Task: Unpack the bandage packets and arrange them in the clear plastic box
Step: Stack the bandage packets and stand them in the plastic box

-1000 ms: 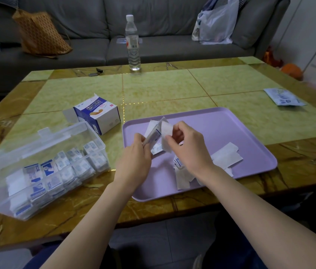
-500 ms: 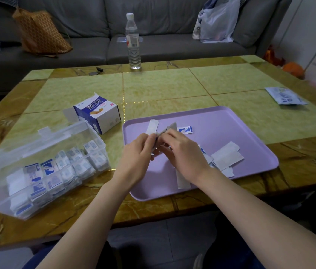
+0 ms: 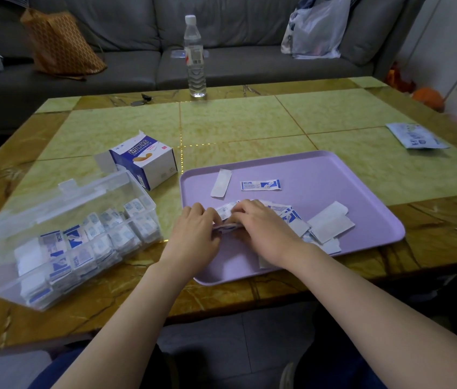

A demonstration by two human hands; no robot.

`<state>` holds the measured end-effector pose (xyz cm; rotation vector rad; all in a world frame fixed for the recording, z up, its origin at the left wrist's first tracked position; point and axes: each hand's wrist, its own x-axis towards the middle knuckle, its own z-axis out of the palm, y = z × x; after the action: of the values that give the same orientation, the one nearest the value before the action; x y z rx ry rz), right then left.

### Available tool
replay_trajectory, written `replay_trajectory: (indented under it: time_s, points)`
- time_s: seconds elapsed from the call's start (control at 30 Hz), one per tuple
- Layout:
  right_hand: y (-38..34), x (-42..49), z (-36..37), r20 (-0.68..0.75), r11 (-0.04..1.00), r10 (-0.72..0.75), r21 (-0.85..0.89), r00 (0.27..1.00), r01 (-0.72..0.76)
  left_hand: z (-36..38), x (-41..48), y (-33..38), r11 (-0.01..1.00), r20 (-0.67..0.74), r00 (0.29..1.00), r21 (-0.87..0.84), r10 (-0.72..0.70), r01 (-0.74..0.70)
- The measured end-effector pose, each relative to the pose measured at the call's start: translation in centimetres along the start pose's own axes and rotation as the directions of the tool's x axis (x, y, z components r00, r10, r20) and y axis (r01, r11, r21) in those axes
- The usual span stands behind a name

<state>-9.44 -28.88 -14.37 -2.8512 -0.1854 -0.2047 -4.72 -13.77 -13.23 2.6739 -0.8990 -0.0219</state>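
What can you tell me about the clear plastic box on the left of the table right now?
The clear rectangular plastic box sits on the marbled table, left of the lilac tray and just in front of the blue-and-white cardboard carton. Its hinged transparent lid stands open at the far side. Inside, white-and-blue bandage packets stand on edge in rows along its length, filling most of it. It lies angled to the table edge. Neither hand touches it; whether it touches the carton is unclear.

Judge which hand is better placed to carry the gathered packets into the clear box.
Left, probably. The left hand already pinches the packets and is nearer the clear box on that side; the right hand would cross over.
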Motion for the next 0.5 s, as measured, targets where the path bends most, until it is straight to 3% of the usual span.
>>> replay_trajectory:
  time_s: [0.13,0.3,0.5]
  points:
    - [-0.45,0.09,0.00,-0.019,0.992,0.053,0.118,0.998,-0.051,0.31,-0.28,0.56,0.993,0.074,0.997,0.118,0.013,-0.022]
    - [0.04,0.20,-0.60,-0.117,0.949,0.211,0.261,0.971,-0.175,-0.34,-0.05,0.31,0.998,-0.094,0.995,-0.047,-0.035,0.031]
    - [0.04,0.04,-0.19,-0.037,0.995,0.095,0.020,0.995,-0.095,0.12,-0.39,0.59,1.000,-0.118,0.993,0.015,0.024,-0.022]
